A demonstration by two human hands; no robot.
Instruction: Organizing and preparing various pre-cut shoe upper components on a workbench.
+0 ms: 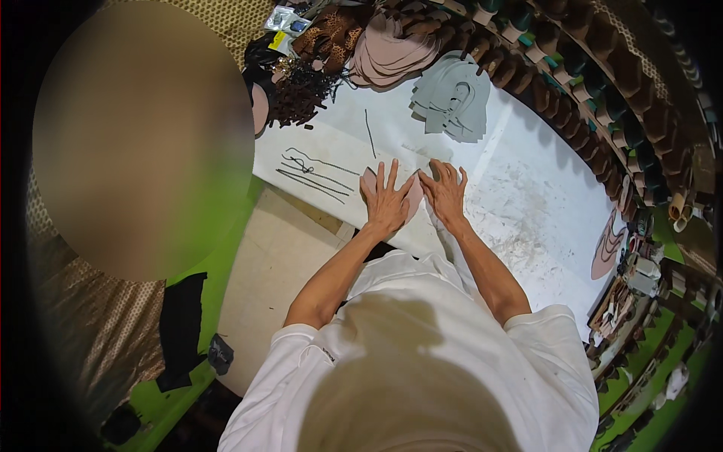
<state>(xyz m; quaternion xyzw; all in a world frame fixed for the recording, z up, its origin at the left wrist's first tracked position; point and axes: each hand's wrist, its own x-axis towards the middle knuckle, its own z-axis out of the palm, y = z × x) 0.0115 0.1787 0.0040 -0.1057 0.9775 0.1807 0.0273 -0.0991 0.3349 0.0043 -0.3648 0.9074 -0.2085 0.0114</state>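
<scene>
A thin pink, pointed piece of sheet material, looking like a shoe part, lies on the white worktable close to my body. My left hand presses flat over it with fingers spread, hiding its middle. At its right edge rests my right hand, fingers apart and slightly bent, the thumb and index by a dark tip of the piece. Both palms face down. Left of my hands lie several dark cord-like strips, and one more strip lies farther off.
Stacks of pink cut pieces and grey pieces stand at the far side. Brown scraps lie far left. Rows of brown shoes curve along the right. More pink pieces and tools sit at the right edge.
</scene>
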